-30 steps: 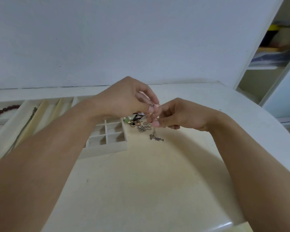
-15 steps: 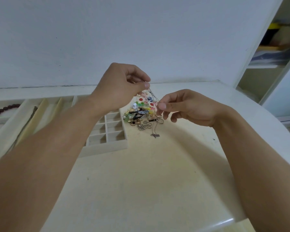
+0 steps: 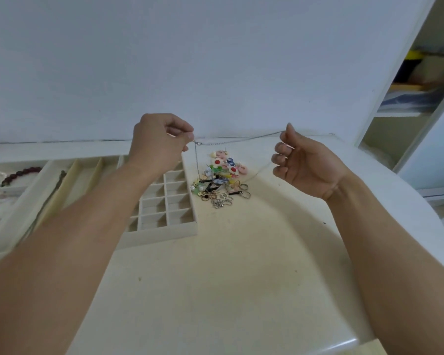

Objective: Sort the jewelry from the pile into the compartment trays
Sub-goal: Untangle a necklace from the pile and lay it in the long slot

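Observation:
A thin silver necklace chain (image 3: 239, 140) is stretched in the air between both hands, above the jewelry pile (image 3: 219, 178). My left hand (image 3: 159, 139) pinches its clasp end, from which another strand hangs down toward the pile. My right hand (image 3: 301, 162) holds the other end up with curled fingers, the chain running over the thumb. The pile holds colourful flower earrings, rings and a chunky chain, lying right of the white compartment tray (image 3: 162, 233) with small square cells.
A second tray with long slots (image 3: 49, 175) sits further left, one slot holding a dark chain. Red and white bead bracelets (image 3: 16, 175) lie at the far left. An open shelf unit (image 3: 418, 98) stands at the right past the table's rounded edge.
Both hands rose from the pile and drew apart, left going left, right going right. The necklace came free of the pile and now spans between them.

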Motion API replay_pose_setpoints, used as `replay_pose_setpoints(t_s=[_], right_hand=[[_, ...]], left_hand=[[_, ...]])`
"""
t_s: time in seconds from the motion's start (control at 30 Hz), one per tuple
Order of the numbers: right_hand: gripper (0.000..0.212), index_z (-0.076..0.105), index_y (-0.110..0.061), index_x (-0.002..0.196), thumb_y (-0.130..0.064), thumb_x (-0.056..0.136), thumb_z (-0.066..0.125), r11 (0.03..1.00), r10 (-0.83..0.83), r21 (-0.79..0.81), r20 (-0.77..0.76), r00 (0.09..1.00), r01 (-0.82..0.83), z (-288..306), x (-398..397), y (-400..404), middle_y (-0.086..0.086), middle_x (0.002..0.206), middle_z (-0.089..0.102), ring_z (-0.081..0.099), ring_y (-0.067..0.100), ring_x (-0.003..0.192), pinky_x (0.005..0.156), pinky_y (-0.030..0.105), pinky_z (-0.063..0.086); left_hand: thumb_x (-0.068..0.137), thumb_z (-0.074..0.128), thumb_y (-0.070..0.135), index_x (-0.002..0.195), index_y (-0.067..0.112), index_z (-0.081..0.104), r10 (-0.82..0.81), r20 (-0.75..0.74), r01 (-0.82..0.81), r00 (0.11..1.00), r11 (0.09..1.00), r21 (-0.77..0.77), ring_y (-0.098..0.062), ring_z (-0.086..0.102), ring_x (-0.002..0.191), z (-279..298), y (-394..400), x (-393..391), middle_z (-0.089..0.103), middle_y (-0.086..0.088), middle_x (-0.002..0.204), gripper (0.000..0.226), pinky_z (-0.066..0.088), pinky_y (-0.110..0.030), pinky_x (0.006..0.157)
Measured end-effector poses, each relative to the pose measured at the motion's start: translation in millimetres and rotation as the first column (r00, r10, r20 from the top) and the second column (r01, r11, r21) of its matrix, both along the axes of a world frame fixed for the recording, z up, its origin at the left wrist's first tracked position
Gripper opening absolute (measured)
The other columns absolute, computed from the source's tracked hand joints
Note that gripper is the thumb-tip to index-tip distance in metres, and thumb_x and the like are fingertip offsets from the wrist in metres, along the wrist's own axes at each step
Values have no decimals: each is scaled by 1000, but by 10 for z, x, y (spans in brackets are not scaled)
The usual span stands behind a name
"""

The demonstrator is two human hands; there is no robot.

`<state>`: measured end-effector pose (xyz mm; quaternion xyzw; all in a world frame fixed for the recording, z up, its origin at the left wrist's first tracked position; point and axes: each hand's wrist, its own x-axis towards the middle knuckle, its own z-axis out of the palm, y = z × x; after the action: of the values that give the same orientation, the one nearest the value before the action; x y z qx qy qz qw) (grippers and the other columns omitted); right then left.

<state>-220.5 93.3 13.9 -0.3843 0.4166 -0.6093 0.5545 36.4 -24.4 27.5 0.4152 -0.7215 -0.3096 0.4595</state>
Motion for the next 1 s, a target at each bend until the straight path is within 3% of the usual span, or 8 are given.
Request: replay_pose_setpoints(t_s=[0.3, 0.4, 0.5, 0.67, 0.77, 0.83, 0.9, 1.0], right_hand=[[22, 61, -25, 79, -40, 86, 76, 982, -189, 44, 139, 972, 184, -107, -150, -65, -8, 75, 53, 48, 10, 63, 60, 23, 38], [20, 61, -26, 81, -40, 85, 75, 985, -162, 66, 35, 986, 159, -122, -179, -63, -8, 77, 52, 49, 10, 65, 62, 23, 40], [16, 68, -19, 90, -33, 84, 73, 982, -155, 75, -216, 964, 175, -117, -124, -62, -5, 82, 59, 54, 10, 69, 70, 26, 46], [14, 81, -11, 94, -20, 84, 78, 976, -179, -24, -649, 739, 215, -114, 135, -59, -1, 92, 77, 62, 10, 75, 78, 25, 56], [15, 82, -13, 96, -19, 83, 80, 984, -158, -60, -724, 671, 167, -108, 313, -84, -2, 86, 77, 61, 11, 72, 74, 21, 56], [14, 82, -17, 96, -20, 82, 81, 983, -162, -73, -768, 620, 166, -74, 417, -140, -3, 84, 78, 61, 10, 69, 68, 16, 52], [11, 82, -27, 92, -23, 81, 82, 986, -148, -87, -857, 493, 143, -35, 508, -213, -6, 80, 76, 58, 8, 65, 67, 19, 47], [7, 80, -41, 88, -36, 83, 80, 995, -78, -55, -950, 302, 83, 2, 661, -301, -1, 74, 70, 54, 12, 62, 63, 26, 39]], left_hand=[[88, 75, 12, 92, 13, 75, 62, -63, -62, 996, 998, -1, -18, 73, 71, 96, -63, 277, 75, -6, 82, 4, 61, -42, 82], [87, 76, 14, 91, 14, 76, 71, -81, -72, 994, 997, -12, -19, 74, 73, 149, -80, 436, 76, -6, 82, 4, 61, -39, 82], [86, 78, 15, 89, 15, 76, 56, -32, -57, 998, 998, -33, -18, 75, 72, 217, -117, 633, 76, -6, 80, 4, 61, -32, 80], [82, 82, 17, 86, 18, 77, 32, 166, -21, 986, 998, -64, -8, 72, 67, 342, -121, 1060, 75, 1, 70, 6, 58, -21, 69], [83, 82, 16, 85, 20, 77, 14, 250, -2, 968, 999, -48, 2, 67, 60, 393, -70, 1302, 74, 5, 67, 6, 47, -8, 55], [82, 82, 16, 86, 20, 77, -7, 270, 13, 963, 1000, -19, 0, 68, 62, 417, -43, 1466, 75, 3, 69, 7, 50, -12, 63], [83, 82, 16, 88, 19, 78, -31, 284, 31, 958, 1000, 6, -3, 70, 64, 436, -3, 1609, 75, 2, 71, 8, 53, -24, 69], [83, 81, 15, 89, 20, 77, -31, 284, 29, 958, 1000, 12, -7, 72, 67, 454, 43, 1798, 76, 1, 72, 9, 51, -16, 63]])
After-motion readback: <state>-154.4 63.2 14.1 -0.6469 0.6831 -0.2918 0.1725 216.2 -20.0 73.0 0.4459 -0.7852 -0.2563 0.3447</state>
